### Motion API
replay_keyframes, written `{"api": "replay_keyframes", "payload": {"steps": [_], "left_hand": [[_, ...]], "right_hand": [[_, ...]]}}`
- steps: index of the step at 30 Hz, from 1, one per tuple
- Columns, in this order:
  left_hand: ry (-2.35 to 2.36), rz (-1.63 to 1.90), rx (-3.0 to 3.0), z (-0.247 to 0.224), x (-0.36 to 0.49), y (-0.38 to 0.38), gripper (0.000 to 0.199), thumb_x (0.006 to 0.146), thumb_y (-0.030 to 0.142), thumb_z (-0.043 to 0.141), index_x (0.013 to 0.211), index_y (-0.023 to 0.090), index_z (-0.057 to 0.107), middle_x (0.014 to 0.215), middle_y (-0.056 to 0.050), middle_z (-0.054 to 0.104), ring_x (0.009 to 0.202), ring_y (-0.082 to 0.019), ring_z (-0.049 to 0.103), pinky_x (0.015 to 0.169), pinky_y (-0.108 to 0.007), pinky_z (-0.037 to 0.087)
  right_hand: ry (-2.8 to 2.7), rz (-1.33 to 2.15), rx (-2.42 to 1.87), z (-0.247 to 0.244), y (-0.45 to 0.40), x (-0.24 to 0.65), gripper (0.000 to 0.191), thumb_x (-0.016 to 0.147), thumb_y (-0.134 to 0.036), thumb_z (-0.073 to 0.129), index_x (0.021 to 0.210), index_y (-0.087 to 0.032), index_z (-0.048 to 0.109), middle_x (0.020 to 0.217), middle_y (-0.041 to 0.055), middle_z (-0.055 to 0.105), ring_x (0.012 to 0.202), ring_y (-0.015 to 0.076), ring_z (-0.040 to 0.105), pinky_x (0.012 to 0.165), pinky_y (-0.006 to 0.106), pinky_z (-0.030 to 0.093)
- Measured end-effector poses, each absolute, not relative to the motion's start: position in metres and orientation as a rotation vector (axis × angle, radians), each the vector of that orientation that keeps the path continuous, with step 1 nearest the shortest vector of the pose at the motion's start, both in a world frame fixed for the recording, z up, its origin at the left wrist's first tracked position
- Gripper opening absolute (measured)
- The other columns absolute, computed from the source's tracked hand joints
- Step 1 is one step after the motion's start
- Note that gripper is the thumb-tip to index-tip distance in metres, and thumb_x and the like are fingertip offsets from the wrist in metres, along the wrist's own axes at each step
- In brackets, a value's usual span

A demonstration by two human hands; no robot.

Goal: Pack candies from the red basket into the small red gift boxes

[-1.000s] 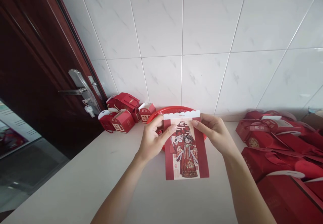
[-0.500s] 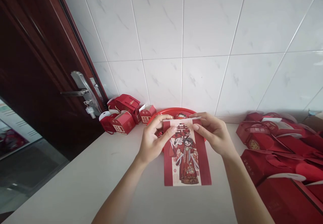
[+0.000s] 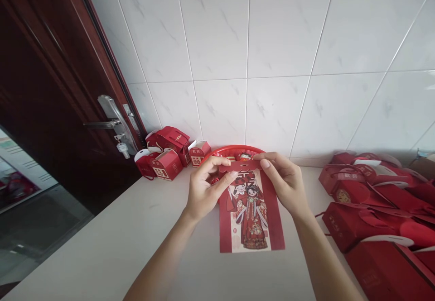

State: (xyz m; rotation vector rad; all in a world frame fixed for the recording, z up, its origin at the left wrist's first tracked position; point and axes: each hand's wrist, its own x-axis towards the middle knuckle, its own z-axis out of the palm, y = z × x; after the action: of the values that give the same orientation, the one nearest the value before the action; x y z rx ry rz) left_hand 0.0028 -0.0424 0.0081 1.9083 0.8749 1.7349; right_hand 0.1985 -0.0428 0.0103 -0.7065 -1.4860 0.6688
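Note:
A flat red paper gift bag (image 3: pixel 252 215), printed with a cartoon couple in wedding dress, lies between my hands. Along its top edge shows a red scalloped flap with a small slot. My left hand (image 3: pixel 207 188) is closed on the top left part, its thumb on the front and the index finger at the flap. At the top right corner, my right hand (image 3: pixel 285 179) pinches the edge between thumb and fingers. Behind the bag stands a red plastic basket (image 3: pixel 234 148) with small wrapped items in it, mostly hidden by the bag and my hands.
Several red gift boxes (image 3: pixel 167 164) stand at the back left, by a dark wooden door (image 3: pixel 44 65) with a metal handle. Many more red boxes (image 3: pixel 384 265) crowd the right side of the white table (image 3: pixel 112 242). A tiled wall (image 3: pixel 278 34) rises behind.
The red scalloped flap now shows folded over the bag's top front, where a pale edge showed before. My right thumb has moved up to the top edge.

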Motion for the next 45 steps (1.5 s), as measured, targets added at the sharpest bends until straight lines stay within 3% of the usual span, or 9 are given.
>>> {"api": "replay_keyframes", "payload": {"steps": [12,18,26,35,41,45], "left_hand": [[0.828,1.737,2.043,0.004,0.002,-0.039,0.024,0.077,0.024,0.085,0.093,0.020,0.069,0.084,-0.001,0.075,0.063,-0.012,0.069,0.059,-0.019,0.056],[0.835,1.812,2.059,0.004,0.004,-0.039,0.005,0.091,0.022,0.072,0.090,0.020,0.068,0.069,0.004,0.067,0.059,-0.008,0.065,0.056,-0.015,0.051],[0.829,1.867,2.100,0.001,0.003,-0.038,0.007,0.090,0.020,0.072,0.093,0.021,0.065,0.068,0.006,0.063,0.058,-0.007,0.061,0.058,-0.016,0.050],[0.912,1.623,1.869,0.006,0.005,-0.040,0.024,0.091,0.042,0.070,0.103,0.021,0.068,0.076,-0.001,0.072,0.064,-0.015,0.067,0.055,-0.024,0.052],[0.895,1.468,1.810,0.010,0.003,-0.039,0.037,0.093,0.047,0.066,0.070,0.019,0.062,0.064,0.000,0.059,0.058,-0.014,0.054,0.052,-0.024,0.045],[0.930,1.483,1.813,0.009,0.004,-0.039,0.040,0.093,0.047,0.066,0.066,0.019,0.057,0.063,0.001,0.054,0.059,-0.013,0.049,0.053,-0.024,0.041]], "right_hand": [[-1.526,0.788,-0.706,0.006,-0.042,0.205,0.019,0.096,-0.040,0.066,0.098,-0.022,0.071,0.086,0.0022,0.073,0.073,0.0149,0.064,0.063,0.024,0.050],[-1.530,0.809,-0.701,0.005,-0.042,0.203,0.021,0.097,-0.042,0.064,0.097,-0.022,0.069,0.087,0.0025,0.070,0.073,0.0147,0.062,0.062,0.024,0.048],[-1.531,0.920,-0.702,0.008,-0.042,0.205,0.028,0.096,-0.048,0.065,0.095,-0.021,0.067,0.084,0.0024,0.068,0.072,0.0156,0.062,0.060,0.025,0.049],[-1.528,0.918,-0.728,0.010,-0.041,0.212,0.034,0.091,-0.054,0.069,0.086,-0.020,0.068,0.076,0.0029,0.070,0.066,0.0169,0.063,0.057,0.027,0.050],[-1.484,0.878,-0.710,0.009,-0.039,0.213,0.031,0.091,-0.051,0.071,0.087,-0.021,0.069,0.075,0.0023,0.072,0.067,0.0159,0.064,0.057,0.025,0.050],[-1.484,0.907,-0.717,0.010,-0.040,0.212,0.033,0.091,-0.053,0.071,0.085,-0.020,0.069,0.075,0.0024,0.072,0.065,0.0158,0.065,0.055,0.025,0.050]]}}
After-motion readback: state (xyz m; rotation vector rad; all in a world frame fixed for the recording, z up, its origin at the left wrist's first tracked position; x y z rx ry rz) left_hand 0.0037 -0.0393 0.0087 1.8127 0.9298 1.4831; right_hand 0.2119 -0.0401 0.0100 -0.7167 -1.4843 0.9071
